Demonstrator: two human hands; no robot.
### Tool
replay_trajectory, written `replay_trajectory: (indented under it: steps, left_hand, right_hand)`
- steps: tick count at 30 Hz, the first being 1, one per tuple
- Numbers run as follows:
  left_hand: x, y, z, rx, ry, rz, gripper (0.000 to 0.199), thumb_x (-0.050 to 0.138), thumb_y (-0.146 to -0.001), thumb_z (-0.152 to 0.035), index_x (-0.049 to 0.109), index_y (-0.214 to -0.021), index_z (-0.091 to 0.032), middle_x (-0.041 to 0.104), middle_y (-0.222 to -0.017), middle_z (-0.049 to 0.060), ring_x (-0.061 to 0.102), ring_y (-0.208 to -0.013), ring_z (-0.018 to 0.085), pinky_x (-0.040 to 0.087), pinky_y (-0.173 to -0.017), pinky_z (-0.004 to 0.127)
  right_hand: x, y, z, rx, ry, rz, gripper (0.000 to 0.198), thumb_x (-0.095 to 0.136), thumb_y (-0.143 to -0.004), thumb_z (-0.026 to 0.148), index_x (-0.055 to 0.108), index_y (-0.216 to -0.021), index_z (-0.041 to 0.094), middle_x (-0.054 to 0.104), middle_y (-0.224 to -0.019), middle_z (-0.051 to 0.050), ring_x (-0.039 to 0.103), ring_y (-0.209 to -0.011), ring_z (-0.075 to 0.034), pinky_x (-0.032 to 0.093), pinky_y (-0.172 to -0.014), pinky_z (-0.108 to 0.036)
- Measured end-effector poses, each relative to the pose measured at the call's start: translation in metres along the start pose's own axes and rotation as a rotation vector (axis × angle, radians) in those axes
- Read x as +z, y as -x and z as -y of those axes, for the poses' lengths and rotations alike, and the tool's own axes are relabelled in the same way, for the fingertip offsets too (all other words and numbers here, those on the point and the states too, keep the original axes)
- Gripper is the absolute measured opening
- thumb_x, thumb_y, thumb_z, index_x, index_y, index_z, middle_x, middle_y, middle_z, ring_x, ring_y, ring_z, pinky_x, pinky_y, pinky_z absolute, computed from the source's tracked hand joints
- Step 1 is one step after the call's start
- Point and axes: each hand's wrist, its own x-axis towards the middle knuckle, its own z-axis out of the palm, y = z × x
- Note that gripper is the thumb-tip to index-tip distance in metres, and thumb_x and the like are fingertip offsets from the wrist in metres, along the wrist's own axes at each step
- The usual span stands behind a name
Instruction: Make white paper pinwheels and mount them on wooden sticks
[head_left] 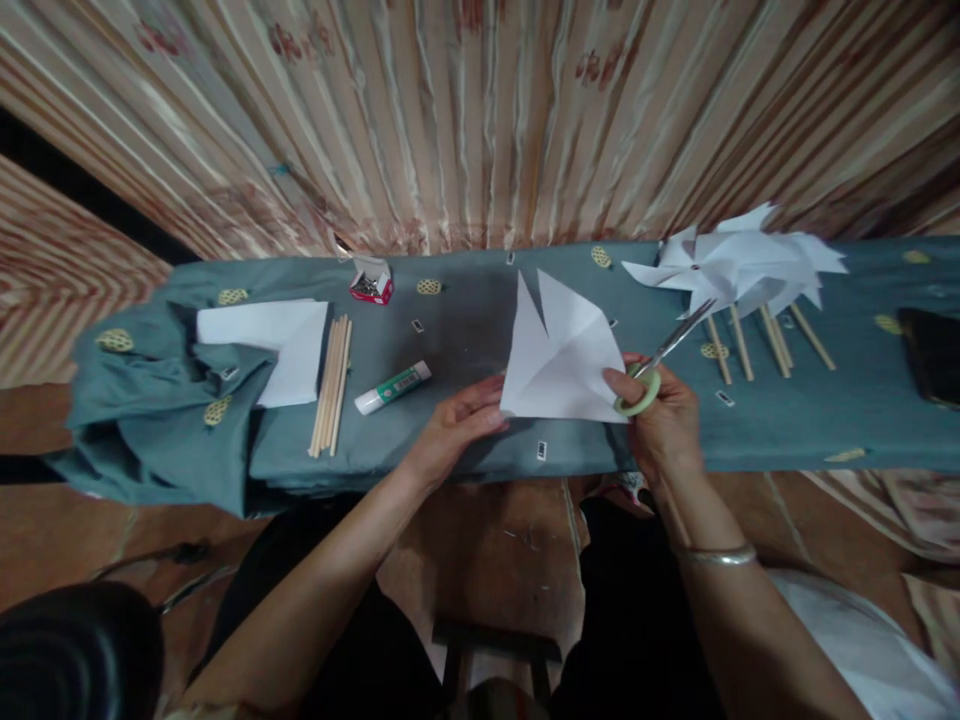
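Note:
A white sheet of paper point(566, 370) with fold creases and a slit cut in from its far edge is held just above the cloth. My left hand point(466, 420) pinches its near left corner between thumb and fingers. At the near right corner, my right hand point(664, 420) has its thumb on the paper and also holds scissors point(637, 393) with pale green handles. Their metal blades point away to the upper right, toward finished paper pinwheels point(739, 265) on wooden sticks.
A green cloth covers the narrow table point(465, 330). On the left lie folded white paper point(300, 360), several wooden sticks point(330, 390), a glue stick point(391, 388) and an open small box of pins point(371, 285). A dark object point(930, 350) lies at the right edge. Behind hangs a striped curtain point(465, 130).

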Motion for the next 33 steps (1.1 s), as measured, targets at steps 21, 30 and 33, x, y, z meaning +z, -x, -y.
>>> replay_trajectory:
  steps: [21,30,33]
  left_hand:
    - [0.0,-0.012,-0.019,0.193,0.292,-0.504,0.021,0.071,-0.079,-0.027,0.064,-0.094,-0.014,0.071,-0.096,0.007,0.068,-0.085,0.018,0.058,-0.08,0.031]
    - [-0.019,-0.01,-0.039,0.341,0.219,-0.506,0.028,0.074,-0.077,-0.031,0.064,-0.098,-0.015,0.071,-0.105,0.01,0.065,-0.107,0.027,0.055,-0.087,0.037]
    - [-0.017,-0.01,-0.037,0.326,0.221,-0.501,0.028,0.074,-0.077,-0.031,0.064,-0.098,-0.016,0.071,-0.105,0.01,0.065,-0.108,0.027,0.055,-0.087,0.037]
  right_hand:
    - [0.013,0.034,-0.006,0.139,0.319,0.55,0.041,0.071,-0.071,0.055,0.064,-0.091,0.02,0.065,-0.066,0.0,0.056,-0.057,-0.013,0.044,-0.052,-0.024]
    - [0.001,0.037,0.002,0.303,0.409,0.972,0.048,0.072,-0.073,0.055,0.067,-0.098,0.014,0.068,-0.073,-0.004,0.059,-0.062,-0.013,0.049,-0.058,-0.028]
    - [0.001,0.037,0.0,0.327,0.395,0.982,0.046,0.073,-0.072,0.054,0.068,-0.096,0.015,0.068,-0.07,-0.003,0.058,-0.059,-0.012,0.048,-0.055,-0.026]
